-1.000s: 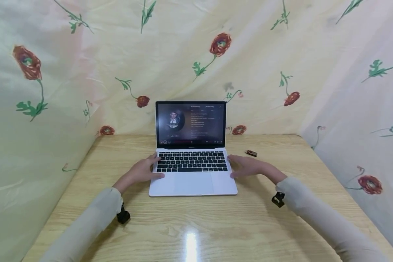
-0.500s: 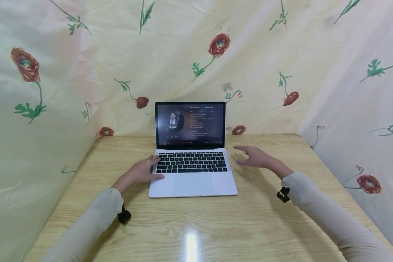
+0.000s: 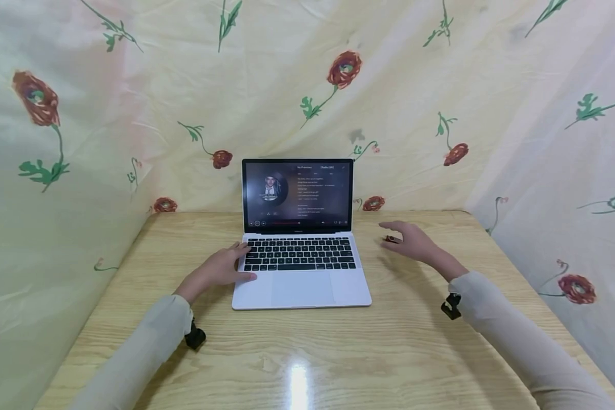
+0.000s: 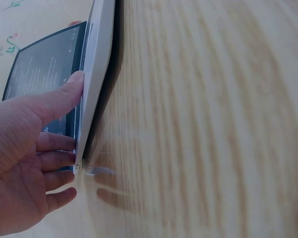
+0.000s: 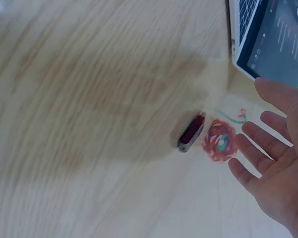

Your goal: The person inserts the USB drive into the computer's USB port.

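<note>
An open silver laptop [image 3: 302, 287] stands on the wooden table, its lit screen [image 3: 297, 196] showing a music player with a record picture and lines of text. My left hand [image 3: 219, 269] rests on the laptop's left edge, thumb on the palm rest and fingers by the keys; the left wrist view shows the same hand [image 4: 34, 144] with fingers extended. To the right of the laptop, my right hand [image 3: 412, 242] hovers with fingers spread above a small dark red and metal USB stick [image 3: 391, 239], partly hidden by it. In the right wrist view the USB stick [image 5: 192, 133] lies apart from the fingers.
The light wooden table [image 3: 297, 353] extends in front of the laptop and to both sides. A cream cloth [image 3: 266, 85] with red flowers hangs close behind and along the sides. A black wrist strap [image 3: 451, 306] shows at the right sleeve.
My right hand has left the laptop's right edge and moved right and away from me, over the USB stick. The left hand and laptop have stayed in place.
</note>
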Demonstrator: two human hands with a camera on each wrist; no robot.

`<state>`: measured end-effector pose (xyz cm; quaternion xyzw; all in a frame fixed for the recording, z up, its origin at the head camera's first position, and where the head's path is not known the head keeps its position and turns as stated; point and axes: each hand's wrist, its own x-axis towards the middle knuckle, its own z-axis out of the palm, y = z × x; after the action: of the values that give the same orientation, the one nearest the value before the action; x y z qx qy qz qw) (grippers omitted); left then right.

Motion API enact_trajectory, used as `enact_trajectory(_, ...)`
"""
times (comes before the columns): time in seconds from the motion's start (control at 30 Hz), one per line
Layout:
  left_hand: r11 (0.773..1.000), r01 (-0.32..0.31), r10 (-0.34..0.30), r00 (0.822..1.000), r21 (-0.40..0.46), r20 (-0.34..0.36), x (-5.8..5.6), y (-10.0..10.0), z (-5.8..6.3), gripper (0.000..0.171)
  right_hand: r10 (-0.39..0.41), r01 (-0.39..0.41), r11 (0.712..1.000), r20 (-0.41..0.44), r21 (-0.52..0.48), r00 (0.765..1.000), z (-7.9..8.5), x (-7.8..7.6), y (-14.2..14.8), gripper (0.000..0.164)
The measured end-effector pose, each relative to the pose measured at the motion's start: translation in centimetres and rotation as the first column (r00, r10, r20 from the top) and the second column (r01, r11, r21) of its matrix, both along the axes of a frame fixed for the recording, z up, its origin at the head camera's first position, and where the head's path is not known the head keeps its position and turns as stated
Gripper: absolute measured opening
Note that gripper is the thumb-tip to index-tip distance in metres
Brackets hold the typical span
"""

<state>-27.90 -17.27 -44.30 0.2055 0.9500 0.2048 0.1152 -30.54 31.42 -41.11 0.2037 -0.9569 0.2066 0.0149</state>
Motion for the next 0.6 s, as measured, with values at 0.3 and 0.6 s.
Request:
enact_trajectory(0.3, 1.0, 0.009, -0.009, 1.0, 0.01, -0.012, 0.0, -0.1, -0.1, 0.085, -0.021, 0.021, 0.999, -0.001, -0.038, 1.0, -0.8, -0.1, 1.8, 0.056)
enact_trajectory(0.6, 1.0, 0.005, -0.005, 1.0, 0.013, -0.013, 0.0, -0.1, -0.2, 0.085, -0.066, 0.066, 0.998, 0.023, -0.022, 0.998, -1.6, -0.3, 2.6, 0.055)
